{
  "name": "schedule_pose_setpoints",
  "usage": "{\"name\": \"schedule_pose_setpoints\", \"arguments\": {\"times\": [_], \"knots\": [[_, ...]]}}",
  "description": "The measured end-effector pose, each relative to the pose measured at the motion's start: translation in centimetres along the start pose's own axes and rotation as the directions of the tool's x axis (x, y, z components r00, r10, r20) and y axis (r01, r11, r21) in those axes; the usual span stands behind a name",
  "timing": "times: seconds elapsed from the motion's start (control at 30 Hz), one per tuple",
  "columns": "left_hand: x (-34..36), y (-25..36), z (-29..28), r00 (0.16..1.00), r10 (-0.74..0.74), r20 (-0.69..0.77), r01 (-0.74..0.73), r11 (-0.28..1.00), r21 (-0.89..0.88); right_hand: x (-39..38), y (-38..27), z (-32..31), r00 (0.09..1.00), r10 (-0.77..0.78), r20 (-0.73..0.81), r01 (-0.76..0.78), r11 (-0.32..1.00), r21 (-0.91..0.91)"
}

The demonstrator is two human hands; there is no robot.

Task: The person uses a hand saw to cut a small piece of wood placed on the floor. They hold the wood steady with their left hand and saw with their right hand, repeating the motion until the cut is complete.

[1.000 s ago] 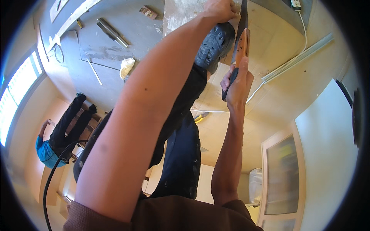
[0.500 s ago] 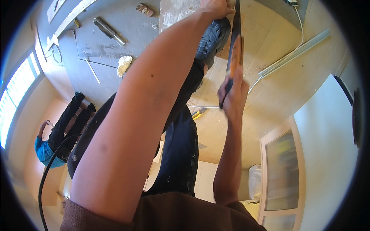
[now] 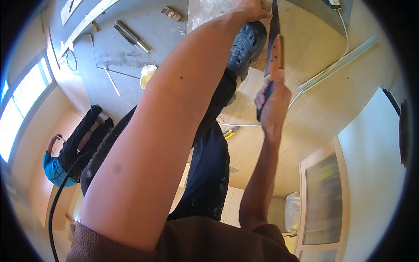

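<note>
At the top of the view, my left hand (image 3: 249,8) bears on the edge of a pale, stained board (image 3: 205,15), its thumb stretched toward the saw and its fingers partly cut off by the frame. My right hand (image 3: 275,102) is closed around the handle of a handsaw (image 3: 276,54). The saw's dark blade runs away from me, just right of the left thumb; where its far end meets the board is cut off. A grey clog-like shoe (image 3: 246,48) on my foot stands at the board's edge, under my left forearm.
A metal tool (image 3: 131,37) and crumpled pale material (image 3: 147,75) lie on the grey surface at left. Yellow-handled pliers (image 3: 231,132) and white trunking (image 3: 340,63) are on the floor. Another person (image 3: 74,148) is at far left. A glazed door (image 3: 323,198) stands at right.
My right hand has pushed the saw a little forward, away from me. My left hand stays at the board's edge. The whole view has shifted slightly.
</note>
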State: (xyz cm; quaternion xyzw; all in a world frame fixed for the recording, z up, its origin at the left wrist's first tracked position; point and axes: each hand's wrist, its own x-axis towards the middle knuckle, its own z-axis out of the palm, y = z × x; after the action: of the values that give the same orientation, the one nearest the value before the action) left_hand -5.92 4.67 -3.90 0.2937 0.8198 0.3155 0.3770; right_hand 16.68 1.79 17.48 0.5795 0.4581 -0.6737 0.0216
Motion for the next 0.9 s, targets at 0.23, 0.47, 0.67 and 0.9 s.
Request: {"name": "schedule_pose_setpoints", "arguments": {"times": [0.23, 0.47, 0.67, 0.9], "knots": [[-0.9, 0.9, 0.0, 0.998, 0.016, -0.067, -0.005, 0.989, 0.150, 1.6, 0.6, -0.8, 0.996, 0.053, 0.076, -0.055, 0.998, 0.020], [-0.1, -1.4, 0.0, 0.996, 0.058, -0.073, -0.050, 0.994, 0.101, 1.7, -1.2, -0.2, 0.990, 0.038, 0.134, -0.050, 0.995, 0.089], [-0.2, -0.7, 0.1, 1.000, -0.007, -0.010, 0.007, 1.000, -0.002, 1.1, 0.4, 2.7, 0.995, 0.066, -0.078, -0.063, 0.997, 0.036], [-0.7, -1.0, 0.5, 0.990, 0.075, -0.124, -0.051, 0.982, 0.184, -6.5, -1.9, 0.0, 0.973, 0.223, -0.053, -0.218, 0.972, 0.089]]}}
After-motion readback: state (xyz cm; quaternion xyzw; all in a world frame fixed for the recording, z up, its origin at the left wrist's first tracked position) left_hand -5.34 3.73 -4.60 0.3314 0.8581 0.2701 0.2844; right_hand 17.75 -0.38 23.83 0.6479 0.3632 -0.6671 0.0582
